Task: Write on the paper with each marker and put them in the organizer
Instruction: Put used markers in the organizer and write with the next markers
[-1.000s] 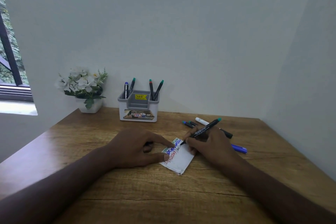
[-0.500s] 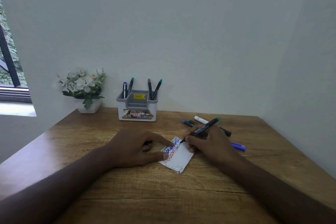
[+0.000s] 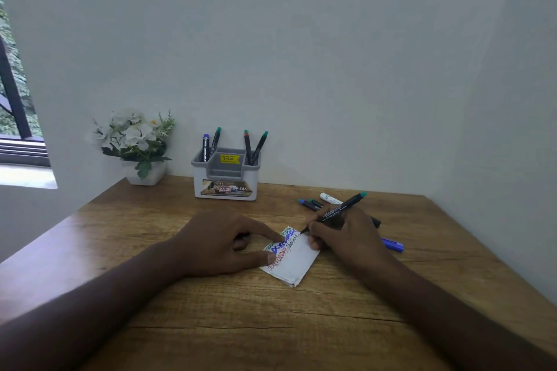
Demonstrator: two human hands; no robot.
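Observation:
A small folded white paper (image 3: 297, 262) lies on the wooden table (image 3: 271, 325), with green, blue, red and black scribbles along its far edge. My left hand (image 3: 223, 242) presses the paper's left side with index finger and thumb. My right hand (image 3: 346, 235) grips a black marker with a green end (image 3: 340, 210); its tip touches the paper's top right corner. A grey and white organizer (image 3: 226, 173) stands by the wall holding several markers. Loose markers (image 3: 313, 204) and a white one (image 3: 330, 198) lie behind my right hand, a blue marker (image 3: 393, 245) to its right.
A white pot of white flowers (image 3: 135, 144) stands at the table's back left corner. White walls close in behind and on the right. A window (image 3: 15, 117) is at the far left.
The marker tip has moved rightward along the paper's far edge, leaving a longer black scribble. My left hand has stayed on the paper.

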